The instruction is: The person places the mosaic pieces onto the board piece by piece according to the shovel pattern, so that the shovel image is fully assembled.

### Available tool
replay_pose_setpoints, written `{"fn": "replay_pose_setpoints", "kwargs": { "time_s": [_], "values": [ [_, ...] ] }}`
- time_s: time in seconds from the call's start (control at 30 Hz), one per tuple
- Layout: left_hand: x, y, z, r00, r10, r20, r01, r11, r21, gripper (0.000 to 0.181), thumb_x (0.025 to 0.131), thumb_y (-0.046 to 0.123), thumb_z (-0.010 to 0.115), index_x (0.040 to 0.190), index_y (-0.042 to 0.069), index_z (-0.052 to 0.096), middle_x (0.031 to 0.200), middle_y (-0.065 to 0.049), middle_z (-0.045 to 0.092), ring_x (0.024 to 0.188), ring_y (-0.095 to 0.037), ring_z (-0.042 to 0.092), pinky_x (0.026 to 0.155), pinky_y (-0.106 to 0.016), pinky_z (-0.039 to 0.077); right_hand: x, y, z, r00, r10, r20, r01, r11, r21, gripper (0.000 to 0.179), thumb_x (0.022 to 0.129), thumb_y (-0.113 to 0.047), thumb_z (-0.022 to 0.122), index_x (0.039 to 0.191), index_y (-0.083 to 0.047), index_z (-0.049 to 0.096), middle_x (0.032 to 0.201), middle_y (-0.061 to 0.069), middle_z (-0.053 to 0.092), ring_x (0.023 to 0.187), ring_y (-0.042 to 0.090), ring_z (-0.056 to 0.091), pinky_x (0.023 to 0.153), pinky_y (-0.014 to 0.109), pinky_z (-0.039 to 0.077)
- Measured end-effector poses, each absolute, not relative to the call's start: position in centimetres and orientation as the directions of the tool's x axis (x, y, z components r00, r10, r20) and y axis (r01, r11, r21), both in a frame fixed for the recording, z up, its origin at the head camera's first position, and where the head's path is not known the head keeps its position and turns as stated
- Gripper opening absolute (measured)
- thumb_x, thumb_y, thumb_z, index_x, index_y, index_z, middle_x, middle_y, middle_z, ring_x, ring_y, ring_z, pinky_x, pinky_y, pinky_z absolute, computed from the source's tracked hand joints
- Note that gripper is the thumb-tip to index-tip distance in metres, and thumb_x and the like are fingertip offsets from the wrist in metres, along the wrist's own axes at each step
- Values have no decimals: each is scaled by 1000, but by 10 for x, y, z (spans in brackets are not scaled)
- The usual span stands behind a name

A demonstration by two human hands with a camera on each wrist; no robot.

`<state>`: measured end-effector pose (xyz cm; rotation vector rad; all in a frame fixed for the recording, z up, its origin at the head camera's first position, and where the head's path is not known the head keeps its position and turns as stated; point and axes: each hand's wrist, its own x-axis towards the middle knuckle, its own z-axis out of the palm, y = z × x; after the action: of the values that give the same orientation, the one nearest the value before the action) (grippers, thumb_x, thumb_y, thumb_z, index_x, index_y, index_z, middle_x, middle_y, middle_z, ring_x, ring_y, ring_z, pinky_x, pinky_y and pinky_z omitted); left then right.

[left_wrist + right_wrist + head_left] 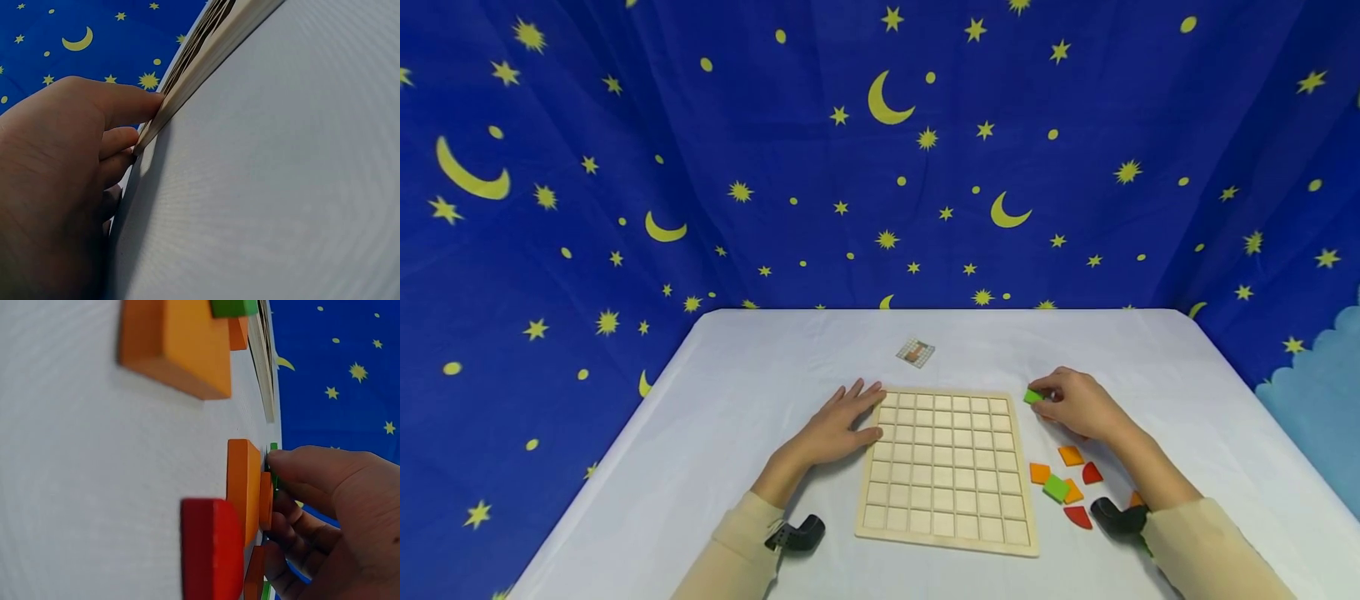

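A pale wooden grid board (951,467) with rows of square recesses lies on the table. My left hand (831,429) rests at its upper left corner, fingers spread and nearly straight. In the left wrist view, the thumb and fingertips touch the side of the board's rim (181,84). Beyond the board's upper right corner, my right hand (1078,404) pinches a green tile (1033,397) between thumb and fingers. From the right wrist, that green tile (274,464) shows only as a thin edge, and an orange tile (266,500) is under the hand.
Right of the board lie several loose pieces: orange square tiles (1040,473), another green tile (1056,488) overlapping an orange one, and red quarter-round pieces (1078,517). A small printed card (916,352) with a grid picture lies behind the board. A starry blue curtain (820,150) surrounds the table.
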<state>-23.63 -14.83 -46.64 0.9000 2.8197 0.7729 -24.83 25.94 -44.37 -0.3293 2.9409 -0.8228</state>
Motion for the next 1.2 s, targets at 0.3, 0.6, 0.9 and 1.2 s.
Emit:
{"fn": "replay_pose_setpoints", "kwargs": {
  "time_s": [0.3,0.6,0.9,1.2],
  "values": [
    [-235,-149,-465,-809,582,83,548,695,466,64,95,39,56,149,12,37,155,-3,28,144,-29,12,116,-45,6,-249,253,-442,-967,-252,47,-240,825,-512,34,84,-24,74,114,-8,71,89,2,58,74,20,50,60,32,43],
    [-235,-148,-466,-805,588,84,561,707,430,65,95,43,54,150,12,36,155,-2,27,144,-29,12,116,-44,7,-251,247,-444,-949,-297,104,-306,791,-530,33,83,-24,76,112,-10,72,86,0,58,70,18,49,59,32,41],
    [-235,-148,-466,-811,580,80,554,714,429,65,95,43,54,150,13,36,155,-1,27,144,-27,12,116,-44,7,-254,241,-443,-933,-340,121,-345,744,-572,33,82,-22,76,113,-9,72,84,-1,56,70,18,47,58,31,39],
    [-235,-146,-466,-818,569,82,544,720,431,66,94,43,55,150,14,36,155,0,28,144,-26,13,116,-43,7,-258,233,-441,-914,-384,131,-383,709,-592,32,84,-21,75,114,-10,71,86,-2,56,70,18,48,56,30,40]
  ]
}}
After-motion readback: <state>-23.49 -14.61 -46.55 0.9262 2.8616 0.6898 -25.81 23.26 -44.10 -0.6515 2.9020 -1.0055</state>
